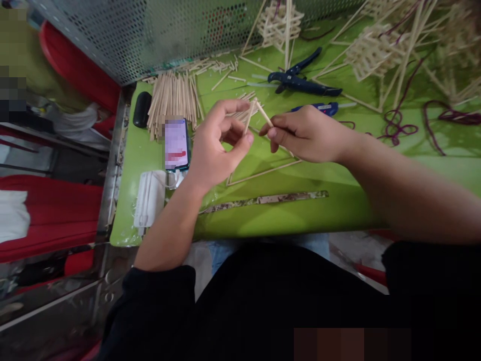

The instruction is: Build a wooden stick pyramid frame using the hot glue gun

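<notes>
Overhead, left hand [216,145] pinches short stick [249,118]; right hand [306,134] pinches long stick [266,120], tips meeting.

Over the green tabletop [338,210], the left hand [214,150] pinches a short wooden stick [248,120] between thumb and fingers, while the right hand [308,135] holds a second stick [265,115]; their upper ends meet at a point. At nine o'clock from the left hand lies a phone [176,144], with a pile of sticks [173,98] at eleven. At twelve o'clock from the right hand sit blue cutters [300,82] and a blue glue gun [319,107]. A thin stick frame [263,173] lies flat beneath both hands.
</notes>
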Demonstrator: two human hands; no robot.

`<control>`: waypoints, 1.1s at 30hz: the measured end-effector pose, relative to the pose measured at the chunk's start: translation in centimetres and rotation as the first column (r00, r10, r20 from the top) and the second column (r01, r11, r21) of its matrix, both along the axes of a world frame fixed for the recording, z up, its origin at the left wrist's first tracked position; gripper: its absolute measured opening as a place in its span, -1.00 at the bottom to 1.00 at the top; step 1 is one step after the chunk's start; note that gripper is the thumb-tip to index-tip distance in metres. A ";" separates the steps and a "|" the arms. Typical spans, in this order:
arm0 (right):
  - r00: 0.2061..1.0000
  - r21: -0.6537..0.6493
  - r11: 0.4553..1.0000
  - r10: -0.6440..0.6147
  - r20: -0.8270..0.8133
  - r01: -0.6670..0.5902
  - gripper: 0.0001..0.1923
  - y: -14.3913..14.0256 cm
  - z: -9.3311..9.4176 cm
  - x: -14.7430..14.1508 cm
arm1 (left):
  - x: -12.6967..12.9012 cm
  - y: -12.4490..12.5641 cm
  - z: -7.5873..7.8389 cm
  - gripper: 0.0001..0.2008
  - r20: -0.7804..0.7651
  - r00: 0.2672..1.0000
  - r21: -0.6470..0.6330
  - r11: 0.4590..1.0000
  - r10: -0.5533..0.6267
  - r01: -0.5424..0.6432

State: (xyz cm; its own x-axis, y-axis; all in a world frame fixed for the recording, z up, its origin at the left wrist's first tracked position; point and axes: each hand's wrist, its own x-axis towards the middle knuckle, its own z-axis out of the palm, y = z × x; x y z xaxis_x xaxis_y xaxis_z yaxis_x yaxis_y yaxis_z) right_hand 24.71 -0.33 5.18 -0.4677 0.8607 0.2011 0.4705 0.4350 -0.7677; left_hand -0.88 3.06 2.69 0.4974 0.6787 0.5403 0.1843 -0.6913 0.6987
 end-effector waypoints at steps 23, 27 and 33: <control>0.985 0.531 0.833 -0.172 -0.013 0.153 -0.42 0.1 -0.6 0.5 | -0.2 0.0 0.9 -0.35 -0.062 0.992 0.281 0.956 0.107 -0.086; 0.996 0.624 0.778 -0.083 -0.018 0.076 -0.22 0.3 -0.8 0.0 | -0.2 0.1 0.8 -0.40 -0.029 0.993 0.304 0.947 0.118 -0.104; 0.993 0.524 0.844 -0.116 -0.024 0.111 -0.22 0.0 -1.2 -1.2 | -0.1 0.5 0.5 -0.45 -0.001 0.995 0.349 0.933 0.099 -0.093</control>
